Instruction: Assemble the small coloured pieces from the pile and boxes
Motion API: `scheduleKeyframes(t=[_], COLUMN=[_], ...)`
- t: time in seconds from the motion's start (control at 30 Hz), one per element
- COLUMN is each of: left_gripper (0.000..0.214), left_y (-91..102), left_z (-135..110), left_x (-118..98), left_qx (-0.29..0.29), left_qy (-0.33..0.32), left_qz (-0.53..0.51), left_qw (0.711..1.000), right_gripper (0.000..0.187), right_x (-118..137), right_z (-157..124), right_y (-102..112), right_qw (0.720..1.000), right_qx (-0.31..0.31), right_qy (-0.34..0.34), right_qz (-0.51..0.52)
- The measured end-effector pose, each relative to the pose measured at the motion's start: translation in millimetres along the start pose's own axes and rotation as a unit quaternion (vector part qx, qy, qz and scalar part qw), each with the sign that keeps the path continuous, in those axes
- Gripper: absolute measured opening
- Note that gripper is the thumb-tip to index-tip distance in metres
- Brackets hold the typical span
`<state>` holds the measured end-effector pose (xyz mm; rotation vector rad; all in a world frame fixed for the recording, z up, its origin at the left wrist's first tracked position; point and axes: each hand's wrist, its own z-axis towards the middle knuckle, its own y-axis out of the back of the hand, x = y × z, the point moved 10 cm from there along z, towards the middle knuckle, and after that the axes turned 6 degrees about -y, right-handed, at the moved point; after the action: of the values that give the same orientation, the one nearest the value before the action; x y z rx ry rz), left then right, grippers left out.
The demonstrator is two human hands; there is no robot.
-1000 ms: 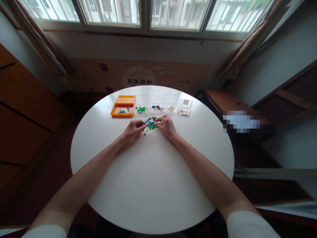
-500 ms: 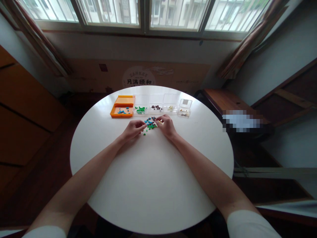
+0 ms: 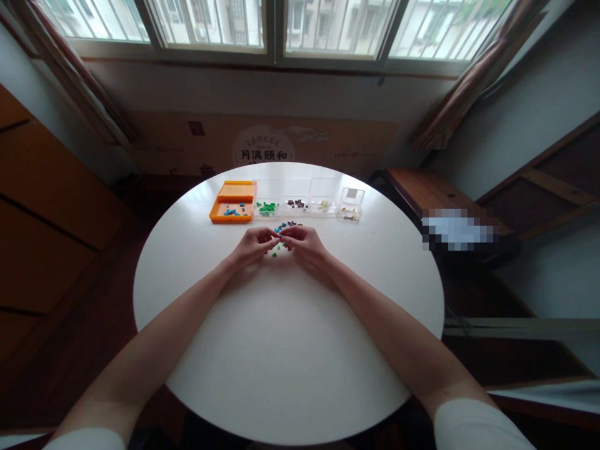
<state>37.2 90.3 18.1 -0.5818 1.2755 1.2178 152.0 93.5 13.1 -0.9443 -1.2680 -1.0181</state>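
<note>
At the middle of the far half of the table, my left hand [image 3: 255,245] and my right hand [image 3: 307,244] meet fingertip to fingertip. Both are closed in a pinch, and what sits between the fingers is too small to make out. Right behind the fingers lies a loose pile of tiny toy building bricks [image 3: 287,225], blue, brown and red, partly hidden by my hands. A few green bricks [image 3: 274,255] lie on the white table just in front of the fingertips.
Beyond the pile stands an orange box [image 3: 229,219] with blue bricks in it. To its right are clear plastic boxes with green bricks [image 3: 268,207], dark brown bricks [image 3: 296,204] and cream bricks [image 3: 322,204]. A small lidded clear box [image 3: 352,196] ends the row.
My right hand has moved left and toward me from the right side of the pile, and its fingertips now meet those of my left hand. The left hand has stayed nearly in place.
</note>
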Motion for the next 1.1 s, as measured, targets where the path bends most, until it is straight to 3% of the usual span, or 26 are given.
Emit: scheduleKeyframes(t=[1.1], left_gripper=[0.034], left_y=[3.7], left_z=[0.3], left_x=[0.8], left_qx=[-0.016], left_qy=[-0.008], left_qz=[0.008], left_qw=[1.000], right_gripper=[0.026], right_x=[-4.8], right_z=[3.4], right_y=[0.9], right_qw=[1.000], right_qx=[-0.002], right_qy=[0.001], right_qz=[-0.012])
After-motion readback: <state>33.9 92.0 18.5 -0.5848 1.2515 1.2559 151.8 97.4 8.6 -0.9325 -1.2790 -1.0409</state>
